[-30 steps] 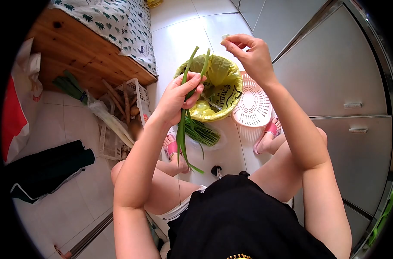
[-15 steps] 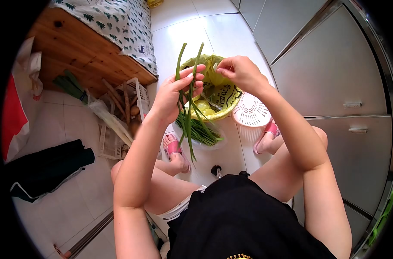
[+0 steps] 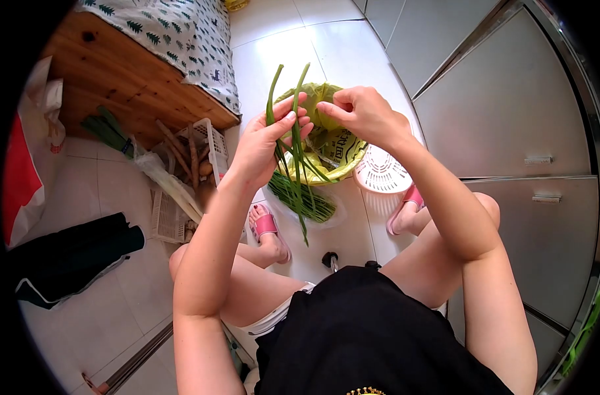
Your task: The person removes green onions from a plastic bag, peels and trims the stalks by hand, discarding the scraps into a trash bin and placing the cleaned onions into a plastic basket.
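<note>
Two long green stalks (image 3: 297,141) with thin leaves hang from my left hand (image 3: 273,131), pinched between thumb and fingers. To their right, my right hand (image 3: 366,115) hovers over the bin with thumb and index finger apart and nothing visible between them. Beneath both hands stands a bin lined with a yellow bag (image 3: 339,155) with dark printing. A bunch of green stalks (image 3: 306,203) lies on clear plastic on the floor, partly behind the held leaves. The white slotted basket (image 3: 383,170) sits right of the bin.
At the left, a white crate (image 3: 214,148) holds brown roots, beside bagged leeks (image 3: 165,174). A dark folded cloth (image 3: 76,260) and a red-and-white bag (image 3: 27,178) lie further left. Metal cabinets (image 3: 511,99) stand at the right. My feet in pink slippers (image 3: 266,224) flank the basket and bunch.
My right hand has come down and left from beyond the bin, and the pale scrap at its fingertips is no longer visible. The stalks in my left hand have swung and spread apart.
</note>
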